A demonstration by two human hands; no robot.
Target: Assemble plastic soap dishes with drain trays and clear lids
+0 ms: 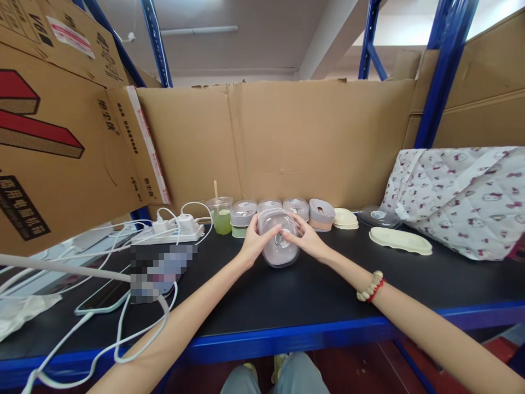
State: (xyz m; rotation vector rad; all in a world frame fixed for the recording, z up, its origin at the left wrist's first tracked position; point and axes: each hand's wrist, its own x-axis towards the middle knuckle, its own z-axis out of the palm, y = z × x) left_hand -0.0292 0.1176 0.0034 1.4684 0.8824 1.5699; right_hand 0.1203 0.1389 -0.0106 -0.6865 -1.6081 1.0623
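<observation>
Between both hands, a small rounded box with a clear lid [280, 253] is held tilted over the middle of the black tabletop. My left hand [259, 239] grips its left side, thumb across the lid. On the opposite side my right hand [305, 238] has its fingers round the edge and its thumb near the round label. Behind stand similar lidded boxes in a row, among them a green-based box [239, 231] and a pinkish box with a grey top [320, 214]. Part of this row is hidden by my hands.
Right of the row lie a cream oval tray [400, 241], a small cream piece [345, 219], a clear lid [379, 216] and a quilted bag [459, 202]. To the left are a cup of green drink [222, 221], a power strip [174, 234], loose white cables and a phone [104, 295].
</observation>
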